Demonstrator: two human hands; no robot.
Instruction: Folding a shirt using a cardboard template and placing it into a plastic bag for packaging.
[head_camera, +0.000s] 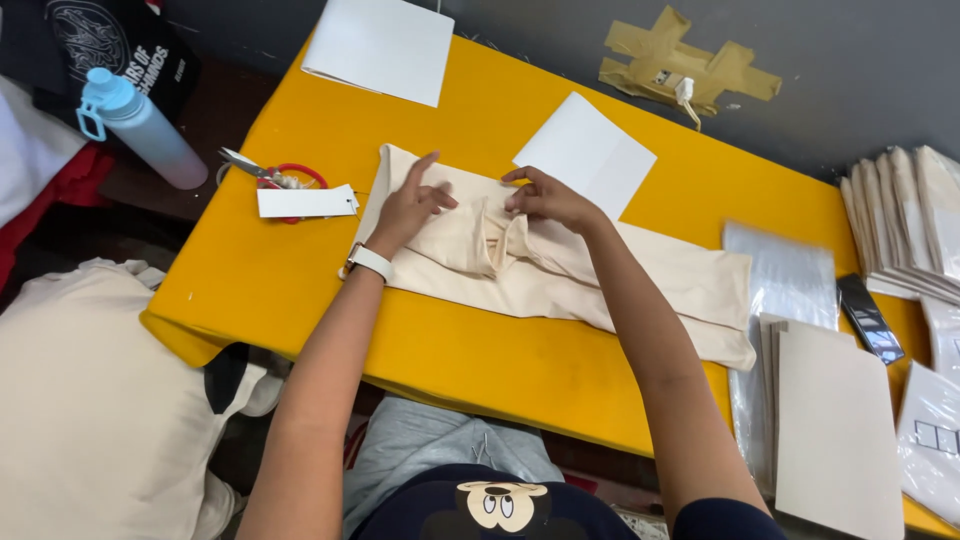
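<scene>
Yellow table (300, 290): both hands (480, 205) seemingly press cream cloth (640, 285).

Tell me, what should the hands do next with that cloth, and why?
Probably press the bunched fold flat. The cream cloth is rumpled in the middle, between the left hand and the right hand, while the rest lies smooth on the yellow table.

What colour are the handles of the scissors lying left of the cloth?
Red, seen in the head view: the scissors lie partly under a white card.
</scene>
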